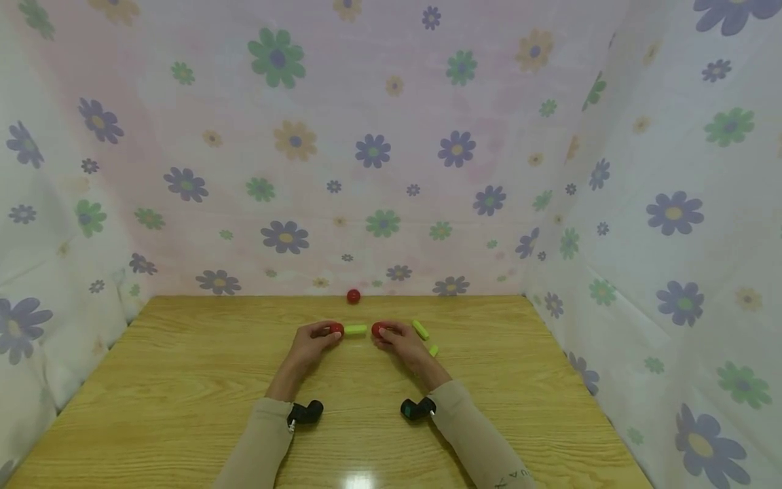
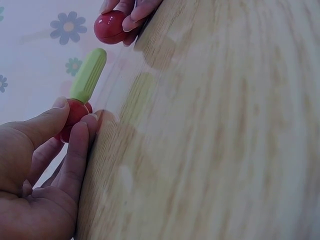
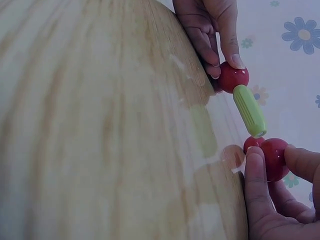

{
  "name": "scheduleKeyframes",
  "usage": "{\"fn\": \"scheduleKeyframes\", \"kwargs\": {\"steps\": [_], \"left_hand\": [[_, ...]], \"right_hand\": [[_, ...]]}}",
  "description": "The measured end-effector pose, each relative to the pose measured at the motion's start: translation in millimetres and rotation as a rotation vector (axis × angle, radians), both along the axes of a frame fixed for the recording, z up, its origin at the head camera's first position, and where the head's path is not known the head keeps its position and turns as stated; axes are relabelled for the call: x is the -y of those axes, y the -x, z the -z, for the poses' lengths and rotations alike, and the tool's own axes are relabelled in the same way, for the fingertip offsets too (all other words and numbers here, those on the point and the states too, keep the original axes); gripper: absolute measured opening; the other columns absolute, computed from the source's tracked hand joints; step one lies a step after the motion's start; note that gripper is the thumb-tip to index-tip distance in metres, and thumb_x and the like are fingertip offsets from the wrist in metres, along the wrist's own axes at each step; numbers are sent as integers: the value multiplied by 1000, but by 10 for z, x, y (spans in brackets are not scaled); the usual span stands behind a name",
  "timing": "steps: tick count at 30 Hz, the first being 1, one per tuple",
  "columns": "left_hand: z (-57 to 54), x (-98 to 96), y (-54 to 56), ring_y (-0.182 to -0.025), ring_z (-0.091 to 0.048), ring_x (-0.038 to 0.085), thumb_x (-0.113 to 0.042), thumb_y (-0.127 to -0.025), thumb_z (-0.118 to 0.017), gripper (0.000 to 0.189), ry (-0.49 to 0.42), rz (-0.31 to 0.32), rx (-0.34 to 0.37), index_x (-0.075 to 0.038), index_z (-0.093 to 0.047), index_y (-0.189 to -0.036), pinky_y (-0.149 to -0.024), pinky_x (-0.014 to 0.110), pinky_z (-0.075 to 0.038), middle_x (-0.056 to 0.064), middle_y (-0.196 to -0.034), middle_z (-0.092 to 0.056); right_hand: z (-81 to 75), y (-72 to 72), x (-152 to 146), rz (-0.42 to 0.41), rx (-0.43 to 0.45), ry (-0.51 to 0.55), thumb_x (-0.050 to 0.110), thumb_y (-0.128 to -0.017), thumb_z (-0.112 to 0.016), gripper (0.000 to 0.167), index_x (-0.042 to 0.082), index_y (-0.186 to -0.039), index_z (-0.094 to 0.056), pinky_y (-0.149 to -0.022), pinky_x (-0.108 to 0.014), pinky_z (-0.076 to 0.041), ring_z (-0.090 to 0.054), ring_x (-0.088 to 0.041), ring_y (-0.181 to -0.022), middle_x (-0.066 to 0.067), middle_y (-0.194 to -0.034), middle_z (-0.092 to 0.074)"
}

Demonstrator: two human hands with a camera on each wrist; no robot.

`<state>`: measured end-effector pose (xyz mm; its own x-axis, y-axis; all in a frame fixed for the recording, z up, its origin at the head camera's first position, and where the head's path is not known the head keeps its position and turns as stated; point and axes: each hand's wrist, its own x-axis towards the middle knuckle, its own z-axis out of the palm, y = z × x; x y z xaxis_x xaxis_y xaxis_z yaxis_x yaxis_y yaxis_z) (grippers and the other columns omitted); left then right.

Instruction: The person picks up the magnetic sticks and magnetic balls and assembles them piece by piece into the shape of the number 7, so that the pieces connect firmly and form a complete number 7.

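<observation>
My left hand (image 1: 310,341) pinches a glossy red ball (image 3: 234,77) between thumb and fingers. A light green ribbed rod (image 1: 356,329) sticks out of that ball toward the right, its free end (image 3: 256,131) facing my other hand. With its thumb and fingertips my right hand (image 1: 403,341) grips a second red ball (image 2: 110,27), a short gap away from the rod's end. Both balls are held low over the wooden table (image 1: 360,435). Part of each ball is hidden behind the fingers.
A third red ball (image 1: 354,296) sits at the table's back edge, by the flowered cloth (image 1: 391,258). Two more green rods lie right of my right hand: one rod (image 1: 421,330) farther back, the other rod (image 1: 434,350) partly hidden by the hand. Cloth also hangs along both sides.
</observation>
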<state>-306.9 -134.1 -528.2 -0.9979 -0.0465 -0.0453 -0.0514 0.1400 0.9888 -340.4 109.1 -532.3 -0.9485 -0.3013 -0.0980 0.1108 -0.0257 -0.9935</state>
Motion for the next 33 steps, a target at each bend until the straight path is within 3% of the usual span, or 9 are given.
{"fn": "scheduleKeyframes", "kwargs": {"steps": [19, 33], "left_hand": [[40, 9, 27, -99, -63, 21, -12, -97, -74, 37, -14, -12, -12, 2, -69, -131, -79, 26, -52, 22, -121, -68], [33, 7, 22, -97, -61, 20, -14, -96, -76, 38, -22, -16, -3, 2, -70, -130, -77, 26, -51, 19, -118, -69]], "right_hand": [[-1, 27, -4, -14, 17, 12, 8, -109, -53, 40, -11, -144, -52, -82, -19, -58, -70, -7, -90, -21, -123, -67], [-3, 30, 13, -6, 3, -7, 10, -109, -53, 40, -12, -143, -52, -82, -19, -57, -69, -7, -90, -27, -131, -63]]}}
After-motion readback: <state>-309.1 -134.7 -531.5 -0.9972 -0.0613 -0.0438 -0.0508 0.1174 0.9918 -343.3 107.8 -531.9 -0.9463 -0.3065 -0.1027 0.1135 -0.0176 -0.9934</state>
